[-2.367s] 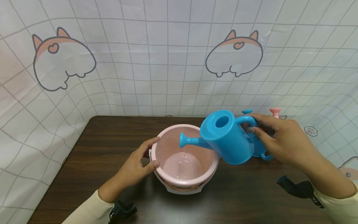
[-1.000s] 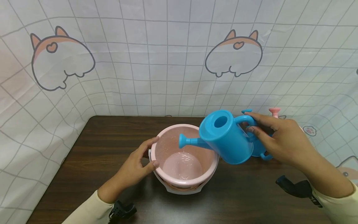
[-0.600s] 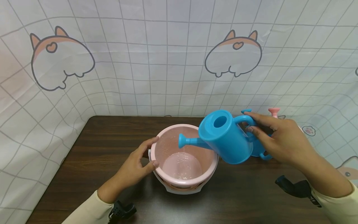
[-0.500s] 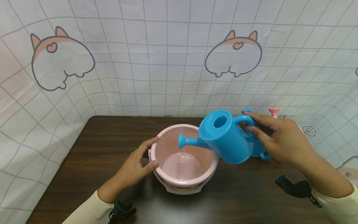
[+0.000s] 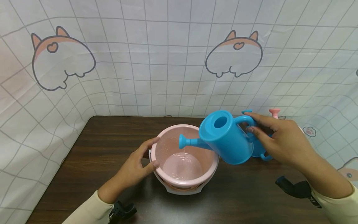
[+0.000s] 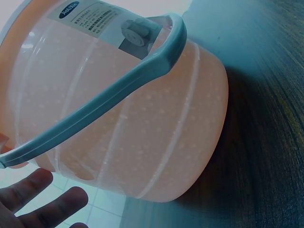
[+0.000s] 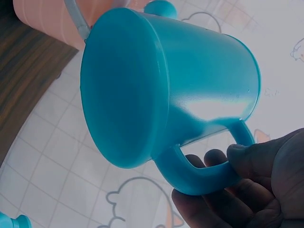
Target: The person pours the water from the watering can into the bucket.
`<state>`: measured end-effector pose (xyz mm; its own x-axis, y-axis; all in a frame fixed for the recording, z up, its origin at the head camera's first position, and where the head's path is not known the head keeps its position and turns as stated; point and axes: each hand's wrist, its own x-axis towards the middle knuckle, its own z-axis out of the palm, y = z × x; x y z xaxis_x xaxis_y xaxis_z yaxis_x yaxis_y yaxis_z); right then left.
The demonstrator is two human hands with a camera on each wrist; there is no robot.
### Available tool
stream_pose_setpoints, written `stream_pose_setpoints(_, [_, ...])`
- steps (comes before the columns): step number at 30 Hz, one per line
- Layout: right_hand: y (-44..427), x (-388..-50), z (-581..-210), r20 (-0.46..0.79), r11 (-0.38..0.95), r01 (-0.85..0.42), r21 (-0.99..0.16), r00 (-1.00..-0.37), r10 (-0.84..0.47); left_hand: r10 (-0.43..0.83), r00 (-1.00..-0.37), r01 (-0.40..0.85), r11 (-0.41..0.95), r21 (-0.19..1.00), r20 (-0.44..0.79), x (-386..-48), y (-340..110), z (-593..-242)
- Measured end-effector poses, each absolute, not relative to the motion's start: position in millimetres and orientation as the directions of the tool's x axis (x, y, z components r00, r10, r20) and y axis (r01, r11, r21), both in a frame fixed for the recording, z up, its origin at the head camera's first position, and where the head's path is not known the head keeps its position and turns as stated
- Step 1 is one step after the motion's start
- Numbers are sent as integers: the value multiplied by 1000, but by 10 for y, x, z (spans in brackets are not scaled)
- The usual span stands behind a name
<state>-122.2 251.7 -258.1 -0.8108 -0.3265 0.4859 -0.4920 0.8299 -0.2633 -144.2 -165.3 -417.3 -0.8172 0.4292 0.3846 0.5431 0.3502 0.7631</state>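
In the head view my right hand (image 5: 282, 140) grips the handle of a blue watering can (image 5: 232, 140). The can is tilted left, its spout over a pink bucket (image 5: 181, 183). A thin trickle of water falls from the spout, and water shimmers on the bucket's bottom. Fingers wrap the can's handle in the right wrist view, which shows the can's base (image 7: 121, 90). My left hand (image 5: 137, 165) rests at the bucket's left rim, thumb and index finger touching it, fingers spread. In the left wrist view, a grey bucket handle (image 6: 109, 97) hangs across the bucket's side.
Behind my right hand stands another blue watering can (image 5: 258, 150), partly hidden. A pink spout head (image 5: 274, 112) shows beside it. The dark wooden table (image 5: 106, 140) meets a white gridded sheet (image 5: 151, 62) at the back and sides.
Both hands, the tilted watering can and the bucket keep nearly the same places. Only the glints on the water in the bucket shift.
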Motion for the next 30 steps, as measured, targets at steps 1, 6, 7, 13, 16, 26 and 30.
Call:
stream_pose_setpoints(1, [2517, -1223, -2581, 485, 830, -491, -263, -811, -326, 429, -818, 542, 353, 763, 383, -1442, -1653, -4174])
stream_pose_setpoints(6, [2520, -1226, -2584, 491, 826, -498, -265, -807, -328, 428, -821, 538, 360, 763, 377, -1442, -1655, -4175])
stream_pose_setpoints(7, [2521, -1226, -2585, 494, 825, -500, -263, -804, -330, 428, -822, 537, 360, 763, 377, -1442, -1655, -4174])
stream_pose_setpoints(13, [2521, -1227, -2587, 500, 826, -504, -252, -799, -335, 428, -821, 538, 362, 761, 377, -1443, -1655, -4170])
stream_pose_setpoints(16, [2518, -1228, -2589, 500, 827, -502, -253, -800, -332, 429, -819, 542, 361, 759, 381, -1443, -1655, -4170])
stream_pose_setpoints(26, [2525, -1230, -2596, 502, 827, -503, -252, -798, -333, 428, -815, 550, 358, 755, 391, -1442, -1652, -4171])
stream_pose_setpoints(30, [2528, -1230, -2601, 506, 824, -508, -249, -794, -337, 428, -816, 548, 357, 757, 389, -1442, -1654, -4174])
